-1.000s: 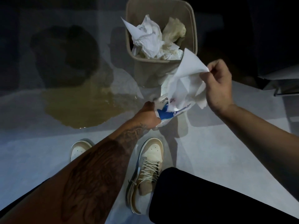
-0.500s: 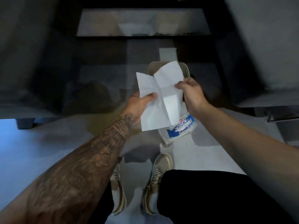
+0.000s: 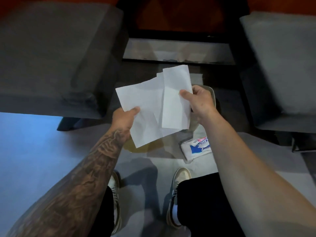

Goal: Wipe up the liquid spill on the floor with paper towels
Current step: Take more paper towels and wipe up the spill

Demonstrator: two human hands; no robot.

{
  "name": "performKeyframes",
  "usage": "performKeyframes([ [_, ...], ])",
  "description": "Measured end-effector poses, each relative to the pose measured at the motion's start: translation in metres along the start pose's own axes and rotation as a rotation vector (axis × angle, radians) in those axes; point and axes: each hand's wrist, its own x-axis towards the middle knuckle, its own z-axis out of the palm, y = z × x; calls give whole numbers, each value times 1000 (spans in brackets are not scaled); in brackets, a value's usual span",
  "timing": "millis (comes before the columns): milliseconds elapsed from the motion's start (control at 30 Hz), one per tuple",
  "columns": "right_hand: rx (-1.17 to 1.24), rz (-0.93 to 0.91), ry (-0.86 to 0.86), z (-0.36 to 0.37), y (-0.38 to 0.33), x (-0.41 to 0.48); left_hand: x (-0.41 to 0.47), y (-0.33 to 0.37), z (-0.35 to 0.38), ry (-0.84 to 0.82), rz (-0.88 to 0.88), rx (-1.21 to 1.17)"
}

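Two hands, left hand (image 3: 125, 117) and right hand (image 3: 199, 101), pinch paper towels (image 3: 153, 106) above the spill (image 3: 145, 146); spreading them flat should soak best.

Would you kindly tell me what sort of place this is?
Likely a living room or lounge: grey cushioned left seat and right seat, with a waste bin on the floor between.

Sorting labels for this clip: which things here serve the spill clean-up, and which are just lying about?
Job: paper towel, pinched by left hand and right hand; yellowish spill; towel pack; waste bin.
Bystanders: left grey seat; right grey seat.
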Motion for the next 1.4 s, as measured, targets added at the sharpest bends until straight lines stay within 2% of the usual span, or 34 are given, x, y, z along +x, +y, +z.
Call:
performKeyframes([
  [133,50,-47,99,10,-18,-2,11,-3,-34,107,-29,-29],
  [267,69,-45,-19,21,-25,-7,20,5,-45,140,12,49],
  [367,93,-54,-91,27,-35,-7,22,11,-39,66,4,52],
  [500,254,33,-227,39,-42,1,21,21,-27,-20,-12,-27],
  [633,397,188,-319,51,-36,9,24,30,-15,-41,-16,-104],
  [733,465,230,-360,57,-34,13,21,35,-11,-30,-65,-180],
  [967,316,330,-310,70,-19,16,9,51,-10,-253,-96,-499],
  [1067,265,342,-320,74,-18,14,4,55,-11,-306,-71,-493],
  [1200,184,244,-334,85,-18,8,0,49,-9,-274,-14,-331],
  [1333,-197,-115,-139,99,-13,-1,4,46,-11,-187,-15,-323],
  [1400,-276,-254,-172,103,-14,-9,4,48,-13,-183,2,-343],
])
